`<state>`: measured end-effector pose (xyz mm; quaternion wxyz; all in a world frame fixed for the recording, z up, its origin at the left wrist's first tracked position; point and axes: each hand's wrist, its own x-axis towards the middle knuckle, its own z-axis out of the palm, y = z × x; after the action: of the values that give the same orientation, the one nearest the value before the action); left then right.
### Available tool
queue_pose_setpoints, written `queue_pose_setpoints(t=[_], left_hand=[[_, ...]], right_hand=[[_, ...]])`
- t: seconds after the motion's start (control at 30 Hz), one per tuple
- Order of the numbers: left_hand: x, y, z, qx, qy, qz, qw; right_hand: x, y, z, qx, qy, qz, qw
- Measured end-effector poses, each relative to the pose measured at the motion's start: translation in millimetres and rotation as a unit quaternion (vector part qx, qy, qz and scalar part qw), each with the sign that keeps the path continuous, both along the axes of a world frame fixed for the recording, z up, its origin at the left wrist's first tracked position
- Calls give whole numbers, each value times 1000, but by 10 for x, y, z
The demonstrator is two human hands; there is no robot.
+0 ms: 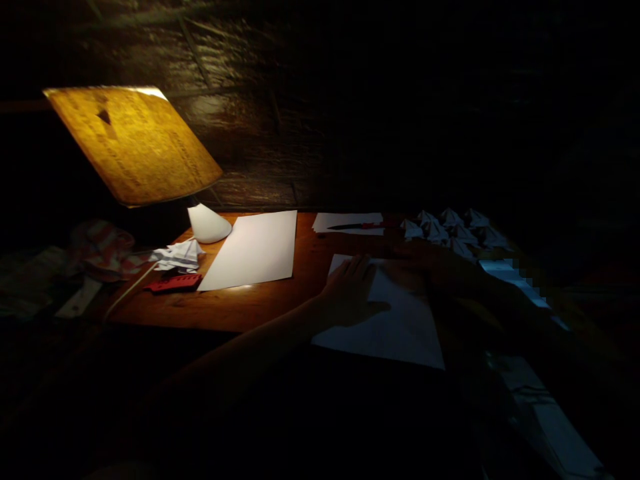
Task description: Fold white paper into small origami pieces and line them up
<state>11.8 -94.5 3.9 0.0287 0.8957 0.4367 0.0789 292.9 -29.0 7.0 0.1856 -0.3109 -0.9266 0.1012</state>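
A white sheet of paper [395,327] lies at the near edge of the wooden table [280,300]. My left hand [350,290] rests flat on its left part, fingers stretched toward the far corner. My right hand [425,257] lies in shadow over the sheet's far right part; its fingers are too dark to read. The sheet's top corner looks folded over under the hands.
A lit lamp with a yellow shade [135,143] and white base [207,223] stands at the left. Another blank sheet [253,250], a red ruler [173,283], crumpled paper [177,255], a red-handled knife [357,226] on paper, and several folded paper figures [453,230] lie around.
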Motion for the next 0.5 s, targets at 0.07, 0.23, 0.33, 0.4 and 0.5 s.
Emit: queue_pose_setpoints(t=[0.07, 0.23, 0.33, 0.4, 0.5], left_hand=[[15, -29, -48, 8, -8, 24, 1000], [75, 75, -105, 12, 2, 59, 998], [53, 246, -106, 26, 0, 66, 997], [14, 364, -116, 42, -8, 71, 997], [-51, 500, -151, 29, -7, 64, 997]], right_hand=[[-107, -86, 21, 34, 50, -51, 997], [-676, -219, 33, 62, 0, -85, 994], [-895, -159, -53, 55, -32, -116, 991], [-926, -81, -148, 61, -34, -122, 990], [-894, 40, -286, 74, -34, -109, 991]])
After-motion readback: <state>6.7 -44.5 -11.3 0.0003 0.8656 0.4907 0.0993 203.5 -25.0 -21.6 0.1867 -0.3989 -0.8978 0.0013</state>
